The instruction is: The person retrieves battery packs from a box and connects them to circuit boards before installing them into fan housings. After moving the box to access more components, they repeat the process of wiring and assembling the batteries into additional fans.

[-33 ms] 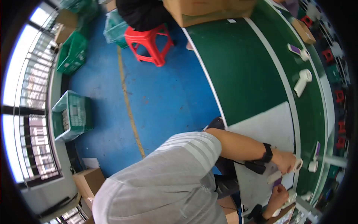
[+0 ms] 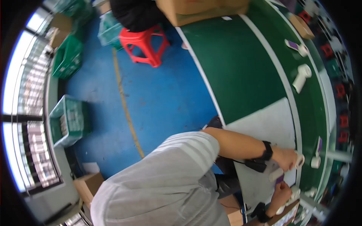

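Observation:
My left hand [image 2: 285, 158] is closed around a white handheld device with a ring-shaped head [image 2: 300, 161], at the right edge of a pale work mat [image 2: 264, 124]. Just below it, a white rounded piece [image 2: 276, 174] shows beside a purple piece [image 2: 279, 179]; whether they belong to the same device I cannot tell. My right hand [image 2: 282, 194] is closed with its fingers at the purple piece, seeming to pinch it. Black bands sit on both wrists, and a black box-like object [image 2: 256, 165] lies by the left wrist.
Similar white devices [image 2: 301, 78] lie on the green strip to the right. A large carton [image 2: 203, 11] stands at the bench's far end. Beyond the bench's left edge are a red stool [image 2: 145, 43] with a person, green crates [image 2: 71, 120] and a carton [image 2: 88, 186].
The whole view has shifted slightly, so most things appear a little further left. Both hands keep nearly the same pose and hold.

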A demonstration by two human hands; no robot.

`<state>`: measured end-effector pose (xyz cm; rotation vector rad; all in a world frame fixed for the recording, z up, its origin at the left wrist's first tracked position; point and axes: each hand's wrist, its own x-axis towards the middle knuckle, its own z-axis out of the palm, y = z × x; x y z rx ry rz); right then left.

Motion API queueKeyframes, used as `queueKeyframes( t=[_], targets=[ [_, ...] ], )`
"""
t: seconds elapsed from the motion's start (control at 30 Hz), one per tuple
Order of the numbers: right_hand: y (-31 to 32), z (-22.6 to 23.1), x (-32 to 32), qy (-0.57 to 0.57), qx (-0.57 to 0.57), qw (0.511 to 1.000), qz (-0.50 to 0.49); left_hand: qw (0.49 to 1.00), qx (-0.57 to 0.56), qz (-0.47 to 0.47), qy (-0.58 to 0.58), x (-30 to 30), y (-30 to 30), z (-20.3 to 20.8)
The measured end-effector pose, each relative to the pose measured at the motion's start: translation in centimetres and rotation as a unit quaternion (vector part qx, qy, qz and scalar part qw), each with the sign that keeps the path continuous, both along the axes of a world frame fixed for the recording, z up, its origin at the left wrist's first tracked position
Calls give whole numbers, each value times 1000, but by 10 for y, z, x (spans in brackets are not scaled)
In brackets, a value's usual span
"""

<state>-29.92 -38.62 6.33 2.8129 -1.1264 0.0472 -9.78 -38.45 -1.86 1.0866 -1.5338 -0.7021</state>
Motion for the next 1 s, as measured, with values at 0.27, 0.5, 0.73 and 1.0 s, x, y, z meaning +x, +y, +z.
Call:
queueKeyframes(
  t=[0.27,0.5,0.73,1.0],
  targets=[
    [23,7,20,-149,142,975,-79,997,59,45,-5,16,29,5],
    [23,8,17,-163,116,979,-26,996,79,26,-29,18,32,16],
    [24,-6,28,-91,29,995,-33,993,118,6,-14,20,38,26],
    [10,0,9,-191,122,969,-95,990,138,10,-26,22,39,28]
  ],
)
